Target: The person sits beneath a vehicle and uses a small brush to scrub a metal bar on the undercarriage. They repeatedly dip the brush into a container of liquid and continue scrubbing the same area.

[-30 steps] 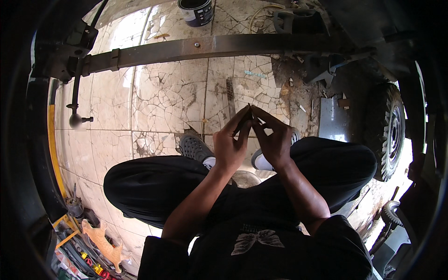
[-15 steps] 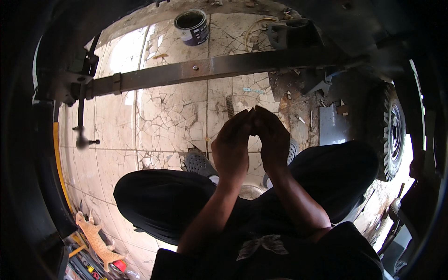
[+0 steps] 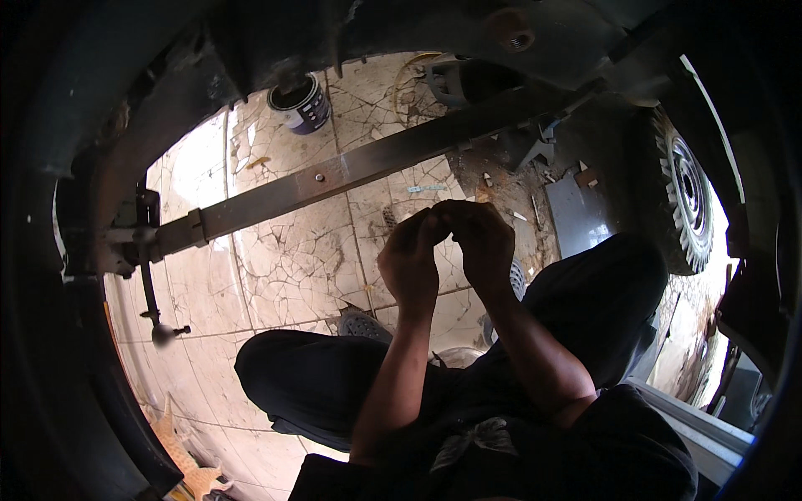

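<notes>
Between my knees, my left hand and my right hand are raised over the floor, fingertips brought together. Both are closed, with thumb and fingers pinched inward. A small dark shape seems to show where they meet, but shadow hides what it is. Beyond them, a long dark metal axle beam crosses the view at a slant, a bolt head near its middle. Neither hand touches the beam.
A treaded wheel stands at the right. A paint can rests on cracked tiles beyond the beam. At the left hangs a rod with a ball end. An orange cat lies at the lower left. Dark vehicle parts frame the view.
The view has tilted and shifted, so the beam now slants and more of the vehicle's underside shows above. My hands stay together, with the fingers curled in more tightly.
</notes>
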Motion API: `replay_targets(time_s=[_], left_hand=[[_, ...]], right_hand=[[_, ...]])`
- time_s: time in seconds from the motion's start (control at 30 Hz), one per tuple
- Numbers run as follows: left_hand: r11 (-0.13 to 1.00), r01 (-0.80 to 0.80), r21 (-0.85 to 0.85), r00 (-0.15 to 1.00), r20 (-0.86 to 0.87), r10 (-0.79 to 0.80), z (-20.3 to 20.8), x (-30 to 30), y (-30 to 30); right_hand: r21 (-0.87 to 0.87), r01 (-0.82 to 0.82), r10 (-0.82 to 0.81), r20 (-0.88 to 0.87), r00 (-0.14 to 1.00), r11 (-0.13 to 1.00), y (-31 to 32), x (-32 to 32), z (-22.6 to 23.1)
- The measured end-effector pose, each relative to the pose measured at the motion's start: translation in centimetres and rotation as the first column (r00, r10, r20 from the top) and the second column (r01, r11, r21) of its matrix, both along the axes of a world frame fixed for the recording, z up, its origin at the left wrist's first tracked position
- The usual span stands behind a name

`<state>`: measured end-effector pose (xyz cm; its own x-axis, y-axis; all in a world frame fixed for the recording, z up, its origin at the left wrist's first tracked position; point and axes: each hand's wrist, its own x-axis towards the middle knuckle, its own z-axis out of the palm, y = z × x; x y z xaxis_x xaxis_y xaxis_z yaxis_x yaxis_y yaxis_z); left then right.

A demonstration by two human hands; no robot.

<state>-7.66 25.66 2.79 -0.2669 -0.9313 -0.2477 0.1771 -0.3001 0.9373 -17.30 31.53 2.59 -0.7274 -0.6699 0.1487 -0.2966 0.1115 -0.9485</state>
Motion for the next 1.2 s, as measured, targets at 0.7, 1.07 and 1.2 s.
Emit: replay_targets(time_s=[0.7, 1.07, 1.2], left_hand=[[0.932, 0.351, -0.093, 0.822, 0.507, -0.259, -2.7, 0.4, -0.8], [0.913, 0.408, -0.002, 0.906, 0.122, -0.404, -3.0, -0.9, -0.3], [0.908, 0.411, -0.079, 0.911, 0.074, -0.405, -1.0, -1.6, -0.2]], right_hand=[[0.179, -0.028, 0.062, -0.189, 0.98, 0.983, 2.4, -1.0, -3.4], [0.217, -0.186, 0.213, -0.108, 0.971, 0.958, 5.0, -3.9, 2.5], [0.27, -0.195, 0.293, -0.39, 0.873, 0.943, 3.9, -7.9, 8.1]])
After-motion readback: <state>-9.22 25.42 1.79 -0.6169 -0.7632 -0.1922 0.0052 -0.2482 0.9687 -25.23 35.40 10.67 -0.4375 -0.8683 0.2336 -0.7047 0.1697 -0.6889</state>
